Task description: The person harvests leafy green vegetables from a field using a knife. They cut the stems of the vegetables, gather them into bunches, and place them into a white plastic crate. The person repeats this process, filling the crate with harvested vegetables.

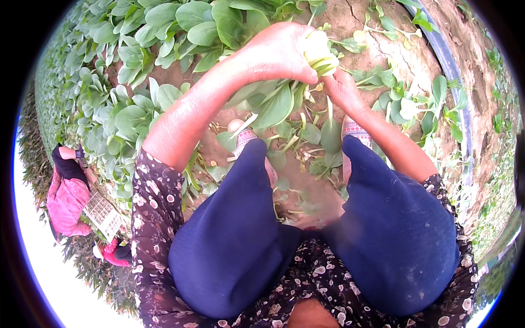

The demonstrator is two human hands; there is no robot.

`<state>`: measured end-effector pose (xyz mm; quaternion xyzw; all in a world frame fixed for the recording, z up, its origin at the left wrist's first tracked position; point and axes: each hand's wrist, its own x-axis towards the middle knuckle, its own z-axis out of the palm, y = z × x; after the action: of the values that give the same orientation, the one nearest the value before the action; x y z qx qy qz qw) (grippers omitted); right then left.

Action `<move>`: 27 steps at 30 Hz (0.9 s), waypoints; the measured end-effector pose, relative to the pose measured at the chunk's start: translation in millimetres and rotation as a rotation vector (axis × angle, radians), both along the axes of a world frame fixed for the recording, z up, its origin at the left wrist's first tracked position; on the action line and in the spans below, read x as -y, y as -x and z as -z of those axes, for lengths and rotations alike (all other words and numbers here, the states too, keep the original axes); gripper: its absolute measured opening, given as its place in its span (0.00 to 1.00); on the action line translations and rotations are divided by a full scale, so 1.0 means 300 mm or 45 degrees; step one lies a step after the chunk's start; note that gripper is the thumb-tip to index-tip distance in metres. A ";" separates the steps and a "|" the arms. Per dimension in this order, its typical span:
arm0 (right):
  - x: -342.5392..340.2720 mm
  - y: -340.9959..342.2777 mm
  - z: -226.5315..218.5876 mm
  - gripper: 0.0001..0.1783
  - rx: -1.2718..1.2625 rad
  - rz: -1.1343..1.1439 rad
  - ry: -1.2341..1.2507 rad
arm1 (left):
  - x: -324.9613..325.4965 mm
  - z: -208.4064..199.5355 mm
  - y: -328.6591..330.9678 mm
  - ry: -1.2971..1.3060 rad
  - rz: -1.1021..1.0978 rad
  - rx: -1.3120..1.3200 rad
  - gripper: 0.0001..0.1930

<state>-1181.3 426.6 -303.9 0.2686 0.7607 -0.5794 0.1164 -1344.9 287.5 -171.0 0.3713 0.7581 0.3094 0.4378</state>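
Observation:
My left hand [281,52] is wrapped round a bunch of bok choy [321,54], held above the ground in front of my knees. Its pale, thick stem bases point right, and the green leaves hang below my wrist. The fingers of my right hand [342,90] are closed at the lower edge of those bases, touching them; the exact part they pinch is partly hidden. Beneath the right fingers is a long-stemmed loose leaf [331,136]; whether it hangs or lies on the soil I cannot tell.
Dense rows of growing greens [131,115] fill the left and far side. Loose leaves [432,106] lie on the cracked soil, near a dark hose [445,54] on the right. My patterned shoes [355,131] flank scattered trimmings. At far left are two people, one in pink [68,199], beside a crate [104,216].

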 end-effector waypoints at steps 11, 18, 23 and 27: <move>0.044 0.230 -0.034 0.30 -0.132 -0.436 -0.229 | 0.285 0.139 0.182 0.505 0.439 -1.148 0.10; 0.126 0.225 0.009 0.31 -0.088 -0.339 -0.219 | 0.311 0.178 0.074 0.563 0.422 -1.197 0.12; 0.141 0.244 0.036 0.30 -0.100 -0.374 -0.279 | 0.301 0.167 0.058 0.545 0.442 -1.195 0.12; 0.157 0.251 0.050 0.29 -0.133 -0.354 -0.330 | 0.303 0.170 0.051 0.529 0.451 -1.215 0.12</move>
<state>-1256.6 379.4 -319.0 0.1431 0.8637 -0.4680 0.1202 -1360.2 196.7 -221.9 0.4981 0.8435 -0.1279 0.1550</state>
